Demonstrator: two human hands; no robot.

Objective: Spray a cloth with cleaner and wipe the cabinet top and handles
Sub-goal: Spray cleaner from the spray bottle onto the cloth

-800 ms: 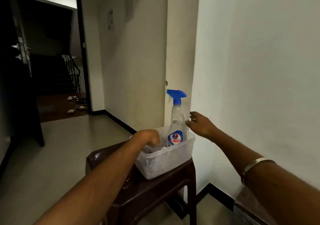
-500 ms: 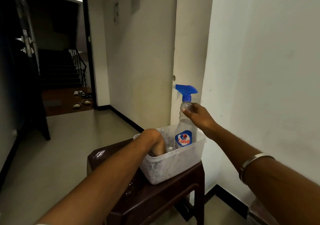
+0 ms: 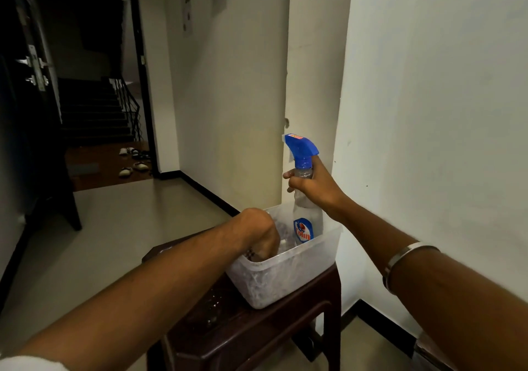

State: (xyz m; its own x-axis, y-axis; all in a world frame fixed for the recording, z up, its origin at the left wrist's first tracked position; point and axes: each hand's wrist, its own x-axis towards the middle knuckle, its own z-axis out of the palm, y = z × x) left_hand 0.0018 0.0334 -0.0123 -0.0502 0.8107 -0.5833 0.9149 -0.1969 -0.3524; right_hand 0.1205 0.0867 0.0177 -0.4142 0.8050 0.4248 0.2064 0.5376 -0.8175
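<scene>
Your two forearms reach forward from the bottom of the view, a pale sleeve edge [image 3: 25, 365] showing at the lower left corner and a metal bangle [image 3: 405, 259] round your right forearm. Ahead of you a dark brown stool [image 3: 257, 333] stands against the white wall [image 3: 428, 99], and a frosted plastic tub [image 3: 288, 279] sits on its top, toward the wall side.

Your left hand [image 3: 258, 234] dips down into the tub, knuckles up and bent at the wrist; its fingers are hidden inside, so whether they grasp anything cannot be told. A bit of patterned fabric [image 3: 251, 255] peeks out right at that hand, against the near rim, too little of it to name for sure.

Your right hand [image 3: 310, 183] is wrapped round the neck of the spray bottle [image 3: 304, 227], fingers curled tight just under the blue trigger head [image 3: 300, 149]. The bottle is upright, clear, with a blue and white label, its lower part inside the far right corner of the tub; its base is hidden by the rim.

Beyond the tub, the pale floor [image 3: 114, 227] runs along a black skirting line to an open doorway [image 3: 94, 84]. Through it, a few pairs of shoes [image 3: 134, 164] lie on a brown landing, and a dark staircase [image 3: 94, 110] with a railing climbs behind them. An open dark door [image 3: 31, 99] with metal latches hangs at the far left.
</scene>
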